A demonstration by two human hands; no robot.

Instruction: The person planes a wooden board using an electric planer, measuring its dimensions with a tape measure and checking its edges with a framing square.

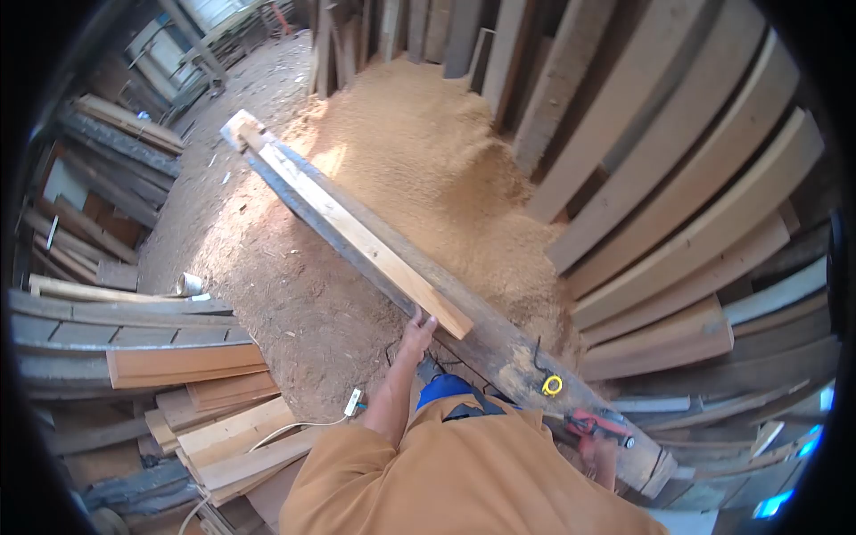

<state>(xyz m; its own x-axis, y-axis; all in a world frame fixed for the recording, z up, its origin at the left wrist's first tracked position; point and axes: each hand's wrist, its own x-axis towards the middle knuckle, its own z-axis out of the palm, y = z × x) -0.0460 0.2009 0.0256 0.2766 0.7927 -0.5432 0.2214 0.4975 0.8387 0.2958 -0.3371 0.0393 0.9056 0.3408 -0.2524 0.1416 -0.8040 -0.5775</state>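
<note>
A long, pale wooden board (pixel 357 232) lies lengthwise on a thick, weathered plank bench (pixel 499 352) that runs diagonally across the view. My left hand (pixel 417 337) grips the near end of the board at its left edge, with the thumb towards its top face. Down at the right, my right hand (pixel 599 453) is closed around a red and black power tool (pixel 596 426) at the near end of the bench. Part of this hand is hidden by the tool. Between the board and the tool, a yellow tape measure (pixel 553 385) rests on the bench.
Sawdust (pixel 419 134) is heaped beyond the bench. Upright planks (pixel 642 116) lean along the right side. Stacked boards (pixel 223 437) lie at the left, with a white cord and a power socket (pixel 354 401) beside them. A white cup-like container (pixel 189 283) stands further off.
</note>
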